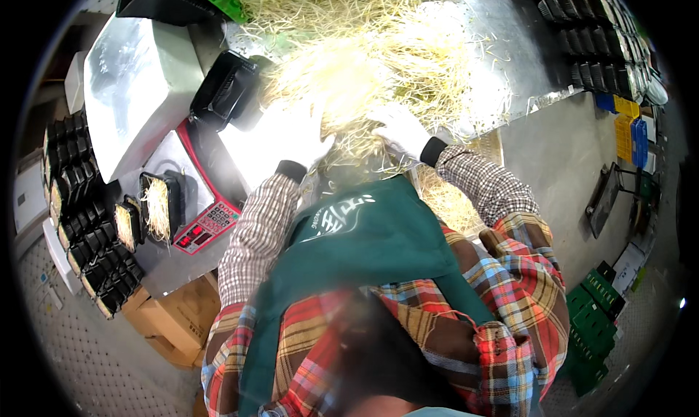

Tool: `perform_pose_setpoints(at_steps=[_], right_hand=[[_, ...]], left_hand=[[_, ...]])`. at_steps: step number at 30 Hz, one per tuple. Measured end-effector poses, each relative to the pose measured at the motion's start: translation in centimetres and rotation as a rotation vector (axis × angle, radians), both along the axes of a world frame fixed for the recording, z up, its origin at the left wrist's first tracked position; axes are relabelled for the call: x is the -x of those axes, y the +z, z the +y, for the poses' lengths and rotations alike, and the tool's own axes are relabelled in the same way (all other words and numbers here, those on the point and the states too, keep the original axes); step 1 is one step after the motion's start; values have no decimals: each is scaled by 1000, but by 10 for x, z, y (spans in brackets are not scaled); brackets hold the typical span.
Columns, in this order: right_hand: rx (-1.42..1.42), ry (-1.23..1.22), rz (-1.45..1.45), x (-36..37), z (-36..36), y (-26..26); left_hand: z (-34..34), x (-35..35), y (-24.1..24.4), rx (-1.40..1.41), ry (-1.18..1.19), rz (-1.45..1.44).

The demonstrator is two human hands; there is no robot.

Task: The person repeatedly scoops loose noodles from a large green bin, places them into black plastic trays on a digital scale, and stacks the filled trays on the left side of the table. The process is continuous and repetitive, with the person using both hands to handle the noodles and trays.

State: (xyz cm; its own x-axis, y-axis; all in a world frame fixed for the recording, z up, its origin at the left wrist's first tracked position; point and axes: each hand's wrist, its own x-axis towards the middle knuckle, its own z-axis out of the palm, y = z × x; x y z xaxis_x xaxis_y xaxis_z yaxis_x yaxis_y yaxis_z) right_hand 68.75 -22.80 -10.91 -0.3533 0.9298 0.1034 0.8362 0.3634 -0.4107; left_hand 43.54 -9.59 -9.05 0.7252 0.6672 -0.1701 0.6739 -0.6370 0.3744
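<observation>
A loose heap of pale yellow bean sprouts (437, 62) covers the metal table before me, its middle washed out by bright light. My right hand (403, 130), in a white glove, rests its fingers against the near edge of the sprouts. Facing it across a small clump is my left hand (311, 141), also white-gloved. Glare hides most of its fingers, and whether either hand grips any sprouts is unclear. On a red digital scale (210, 226) to the left sits a black plastic tray (173, 198) holding sprouts. A bare black tray (224, 89) lies tilted beyond the scale.
Left of the scale stand another filled tray (128, 223) and stacked black trays (104, 253). A large white box (142, 84) rises behind it. More black trays (590, 40) are stacked far right. Below are a cardboard box (177, 321) and green crates (592, 313).
</observation>
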Motion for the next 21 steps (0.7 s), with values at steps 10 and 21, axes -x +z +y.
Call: perform_pose_setpoints(at_steps=[10,21], right_hand=[[-61,-154,-7,29,84,48],[237,-24,89,15,108,79]], left_hand=[[15,11,49,-88,73,117],[14,37,33,-204,42,-7]])
